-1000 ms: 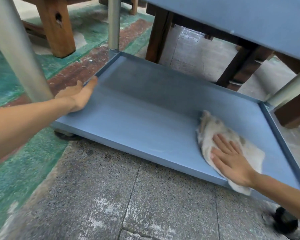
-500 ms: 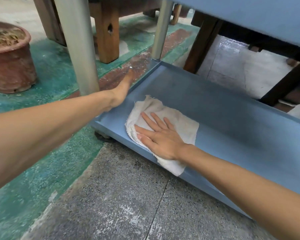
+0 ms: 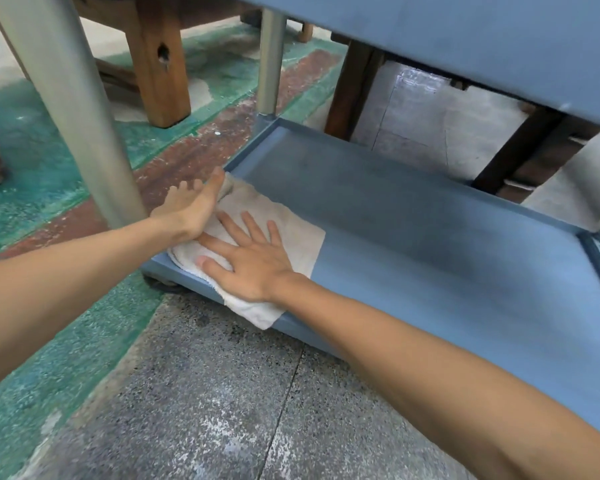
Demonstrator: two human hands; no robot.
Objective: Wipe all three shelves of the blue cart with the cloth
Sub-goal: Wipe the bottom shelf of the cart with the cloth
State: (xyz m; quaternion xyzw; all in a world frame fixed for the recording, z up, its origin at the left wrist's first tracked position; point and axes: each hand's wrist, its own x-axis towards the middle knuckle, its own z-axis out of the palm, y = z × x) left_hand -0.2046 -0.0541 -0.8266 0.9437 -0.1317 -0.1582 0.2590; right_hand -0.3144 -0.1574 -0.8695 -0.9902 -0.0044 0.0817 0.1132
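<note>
The bottom shelf (image 3: 430,258) of the blue cart (image 3: 465,36) is being wiped, so the task is judged to be in its last part, though the state of the two upper shelves cannot be told, as only the underside of the next one is seen at 1 o'clock. The cloth (image 3: 291,233) is laid flat at the shelf's 9 o'clock end, one corner hanging over the near lip toward 6 o'clock. The right hand (image 3: 253,261) is pressed palm-down on the cloth, fingers spread and pointed toward 10 o'clock, forearm stretched in from 4 o'clock. The left hand (image 3: 191,206) is held open, nothing gripped, its edge set against the cloth's far corner by the side rim, just beside the grey post (image 3: 70,98). The remainder of the shelf toward 3 o'clock is bare.
</note>
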